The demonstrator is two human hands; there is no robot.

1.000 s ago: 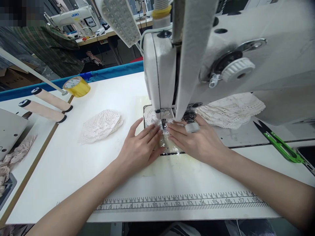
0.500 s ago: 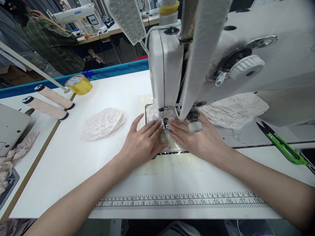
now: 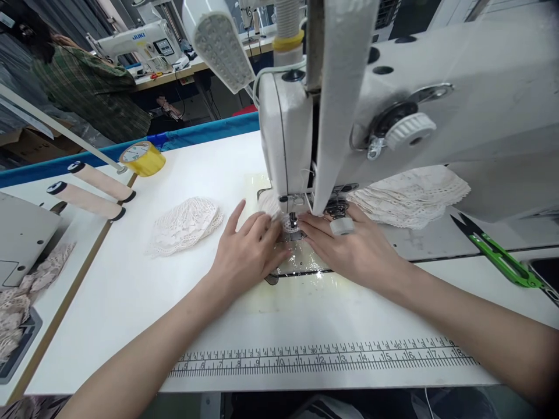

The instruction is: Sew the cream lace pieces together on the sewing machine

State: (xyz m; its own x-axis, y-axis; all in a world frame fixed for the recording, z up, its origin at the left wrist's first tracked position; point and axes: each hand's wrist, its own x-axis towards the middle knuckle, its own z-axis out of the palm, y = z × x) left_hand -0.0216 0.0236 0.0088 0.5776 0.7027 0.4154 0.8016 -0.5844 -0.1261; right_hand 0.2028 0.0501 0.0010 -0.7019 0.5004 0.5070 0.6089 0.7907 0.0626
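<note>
Stitching appears in hand, the left hand (image 3: 244,247) and right hand (image 3: 349,247) unclenched, palms down, left and right of the white openwork lace piece (image 3: 268,202) beneath the white metal sewing machine (image 3: 288,139); advancing likely calls for even guiding.

The white lace piece (image 3: 268,201) lies flat beneath the presser foot (image 3: 293,220), its openwork of small holes showing just around the foot. One part spreads toward ten o'clock, beyond the left hand (image 3: 244,247); toward three o'clock the right hand's (image 3: 349,244) fingers cover it. Its full outline is hidden.
</note>
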